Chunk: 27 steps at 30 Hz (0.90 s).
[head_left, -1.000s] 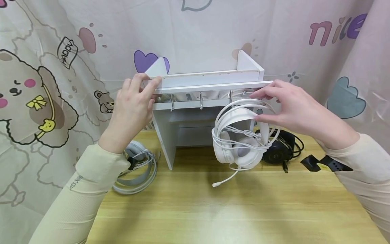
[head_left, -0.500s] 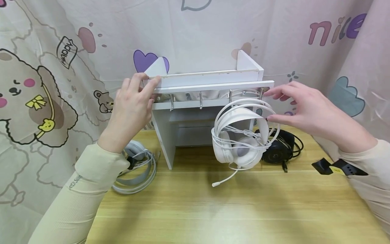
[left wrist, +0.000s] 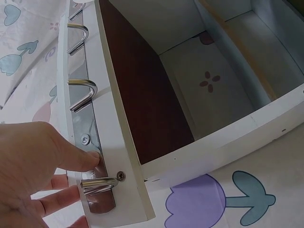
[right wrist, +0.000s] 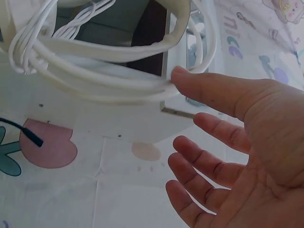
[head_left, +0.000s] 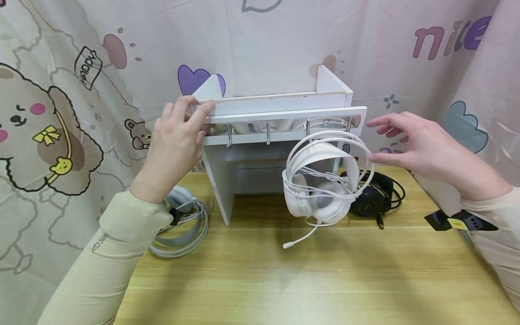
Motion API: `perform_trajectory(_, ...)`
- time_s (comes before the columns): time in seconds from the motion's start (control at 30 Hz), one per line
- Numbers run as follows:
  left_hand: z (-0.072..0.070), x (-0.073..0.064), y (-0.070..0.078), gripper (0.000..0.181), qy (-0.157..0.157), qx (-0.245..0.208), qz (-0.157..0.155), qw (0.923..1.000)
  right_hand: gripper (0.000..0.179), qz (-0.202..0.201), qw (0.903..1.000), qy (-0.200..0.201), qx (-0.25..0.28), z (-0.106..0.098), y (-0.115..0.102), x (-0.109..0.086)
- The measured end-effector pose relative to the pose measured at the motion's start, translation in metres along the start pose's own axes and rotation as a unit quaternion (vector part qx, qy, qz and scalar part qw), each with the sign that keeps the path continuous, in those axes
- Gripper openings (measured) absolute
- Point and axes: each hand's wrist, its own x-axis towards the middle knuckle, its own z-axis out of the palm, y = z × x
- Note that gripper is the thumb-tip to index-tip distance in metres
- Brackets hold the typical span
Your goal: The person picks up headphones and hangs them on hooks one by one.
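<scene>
A white headset with a boom mic and bundled cable hangs from a hook toward the right end of a white hook board on a small shelf unit. My left hand grips the board's left end. In the left wrist view, the thumb of that hand presses the metal hook strip while other fingers lie behind the board. My right hand holds nothing, its fingers spread just right of the headset. Its thumb tip overlaps the headset's band in the right wrist view.
On the wooden table, a grey headset lies left of the shelf unit. A black headset with its cable lies to the right. A printed curtain hangs behind.
My right hand has let go of the white headset and drawn away to the right. The headset hangs in the same place. My left hand stays on the board.
</scene>
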Motion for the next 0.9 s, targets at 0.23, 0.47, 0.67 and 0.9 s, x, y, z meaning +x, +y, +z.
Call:
perform_trajectory(0.23,0.0,0.0,0.0,0.057,0.004,0.005,0.004,1.0,0.074,0.016,0.9997,-0.01,-0.014,-0.001,0.012,-0.002)
perform_trajectory(0.47,0.0,0.0,0.0,0.057,0.004,0.003,0.006,1.0,0.074,0.047,0.9985,-0.023,-0.019,-0.003,0.032,-0.003)
perform_trajectory(0.67,0.0,0.0,0.0,0.058,0.005,-0.002,0.003,1.0,0.058,0.051,0.998,-0.028,-0.025,-0.001,0.05,-0.002)
perform_trajectory(0.9,0.0,0.0,0.0,0.059,0.006,-0.003,0.003,1.0,0.055,0.089,0.9943,-0.059,-0.006,0.0,0.072,-0.001)
